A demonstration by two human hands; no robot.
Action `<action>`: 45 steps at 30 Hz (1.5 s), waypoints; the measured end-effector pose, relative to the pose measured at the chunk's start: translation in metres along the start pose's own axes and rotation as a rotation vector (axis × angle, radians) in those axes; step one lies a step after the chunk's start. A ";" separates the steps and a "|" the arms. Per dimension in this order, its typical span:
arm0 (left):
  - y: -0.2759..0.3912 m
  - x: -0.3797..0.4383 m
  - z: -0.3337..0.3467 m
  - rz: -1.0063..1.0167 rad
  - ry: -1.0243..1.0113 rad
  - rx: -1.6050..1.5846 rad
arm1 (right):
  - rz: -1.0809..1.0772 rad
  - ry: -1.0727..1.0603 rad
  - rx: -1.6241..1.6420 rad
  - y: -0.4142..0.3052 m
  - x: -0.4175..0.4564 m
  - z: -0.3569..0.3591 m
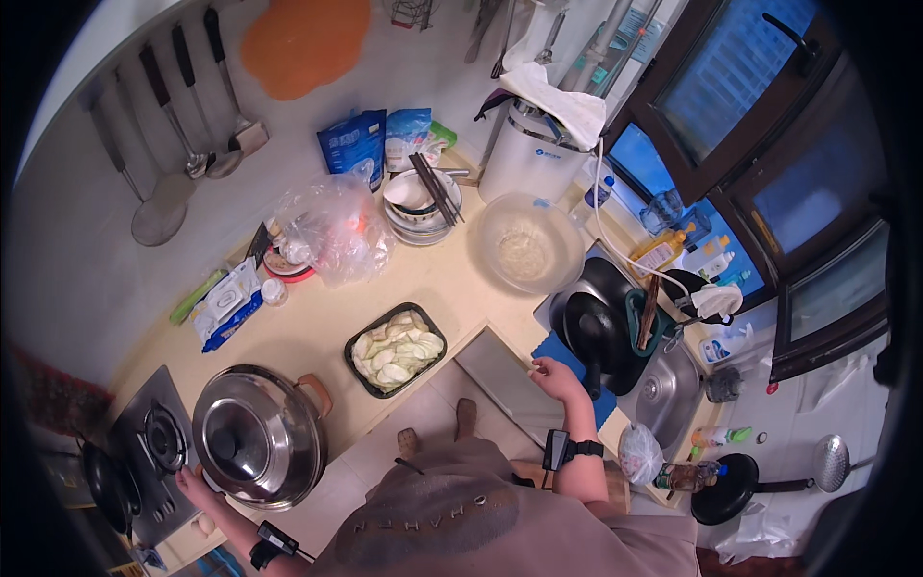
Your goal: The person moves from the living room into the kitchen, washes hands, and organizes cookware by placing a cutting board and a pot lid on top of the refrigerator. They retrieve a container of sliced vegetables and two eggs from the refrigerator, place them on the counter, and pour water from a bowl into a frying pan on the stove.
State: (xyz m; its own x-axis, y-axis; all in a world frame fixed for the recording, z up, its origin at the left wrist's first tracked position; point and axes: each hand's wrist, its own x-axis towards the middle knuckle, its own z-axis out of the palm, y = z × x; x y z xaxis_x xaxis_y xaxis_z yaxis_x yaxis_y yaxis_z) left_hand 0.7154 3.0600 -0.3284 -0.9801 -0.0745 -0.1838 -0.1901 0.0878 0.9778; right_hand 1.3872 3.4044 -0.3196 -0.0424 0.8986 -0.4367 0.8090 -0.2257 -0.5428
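A large lidded steel pot [252,440] stands at the left by the gas hob. My left hand [196,487] reaches to its near-left side, close to a handle; the fingers are partly hidden, so I cannot tell whether they grip it. My right hand [555,379] hovers near the counter edge beside a blue cloth [555,349], fingers loosely curled, with nothing plainly held. Pale sliced vegetable pieces [396,351] fill a black rectangular tray [351,360] at the middle of the counter. Behind it to the right, a translucent bowl [570,245] holds a pale shredded or grainy mass.
Stacked bowls with chopsticks [422,205], a clear plastic bag [339,231] and a wipes pack [227,299] line the counter's back. Black pans [591,324] stand by the sink [674,382]. A gas burner [166,436] and a black wok [108,483] are at the far left. Eggs [204,525] lie near my left forearm.
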 end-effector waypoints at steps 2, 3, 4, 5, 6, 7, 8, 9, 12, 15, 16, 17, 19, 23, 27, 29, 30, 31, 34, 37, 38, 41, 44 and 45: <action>0.011 -0.001 0.016 0.058 0.053 0.053 | 0.006 -0.005 0.029 0.004 0.008 -0.006; 0.015 -0.006 0.023 0.093 0.044 0.074 | 0.003 -0.009 0.040 0.005 0.013 -0.009; 0.020 -0.012 0.029 0.128 0.040 0.096 | -0.002 -0.017 0.051 0.006 0.019 -0.012; 0.025 -0.018 0.035 0.182 0.027 0.116 | -0.009 -0.009 0.039 0.007 0.026 -0.016; 0.030 -0.024 0.043 0.196 0.024 0.112 | -0.017 -0.002 0.027 0.008 0.036 -0.021; 0.033 -0.031 0.050 0.201 0.022 0.093 | -0.025 0.008 0.017 0.008 0.045 -0.025; 0.035 -0.036 0.062 0.246 -0.002 0.083 | -0.033 0.037 0.021 0.010 0.054 -0.028; 0.040 -0.040 0.070 0.261 -0.019 0.065 | -0.041 0.074 0.029 0.011 0.064 -0.032; 0.049 -0.055 0.094 0.294 -0.060 0.063 | -0.043 0.164 0.095 0.016 0.094 -0.040; 0.060 -0.071 0.111 0.308 -0.100 0.071 | 0.003 0.189 0.161 0.024 0.117 -0.041; 0.064 -0.076 0.113 0.318 -0.121 0.079 | 0.012 0.204 0.159 0.025 0.124 -0.039; 0.067 -0.081 0.116 0.331 -0.144 0.074 | 0.042 0.216 0.150 0.027 0.128 -0.038; 0.068 -0.088 0.117 0.310 -0.181 -0.002 | 0.059 0.171 0.204 0.029 0.137 -0.034; 0.066 -0.094 0.105 0.304 -0.149 0.134 | 0.058 0.130 0.236 0.026 0.150 -0.027; 0.065 -0.099 0.095 0.294 -0.119 0.064 | 0.027 0.107 0.235 0.033 0.168 -0.020; 0.065 -0.105 0.093 0.343 -0.104 0.107 | 0.012 0.111 0.229 0.039 0.176 -0.017; 0.066 -0.107 0.092 0.339 -0.101 0.111 | -0.016 0.090 0.258 0.040 0.180 -0.016; 0.068 -0.110 0.092 0.361 -0.122 0.122 | 0.009 0.074 0.269 0.041 0.183 -0.016; 0.069 -0.117 0.093 0.373 -0.109 0.108 | -0.049 0.035 0.369 0.043 0.190 -0.016; 0.067 -0.121 0.091 0.357 -0.144 0.017 | -0.024 -0.034 0.458 0.040 0.195 -0.016; 0.067 -0.122 0.090 0.340 -0.116 0.043 | -0.001 -0.043 0.440 0.037 0.196 -0.016; 0.069 -0.124 0.092 0.329 -0.124 0.048 | 0.061 -0.048 0.462 0.027 0.194 -0.011; 0.081 -0.131 0.106 0.228 -0.158 0.095 | 0.158 -0.119 0.566 0.017 0.190 -0.011; 0.084 -0.137 0.114 0.164 -0.178 0.108 | 0.188 -0.130 0.581 0.014 0.188 -0.010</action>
State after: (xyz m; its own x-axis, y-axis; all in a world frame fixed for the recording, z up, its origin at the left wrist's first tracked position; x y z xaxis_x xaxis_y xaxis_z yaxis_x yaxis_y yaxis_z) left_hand 0.8270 3.1912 -0.2330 -0.9911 0.1244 -0.0478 -0.0233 0.1909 0.9813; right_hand 1.3966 3.5742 -0.4022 -0.0311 0.7785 -0.6268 0.3597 -0.5764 -0.7337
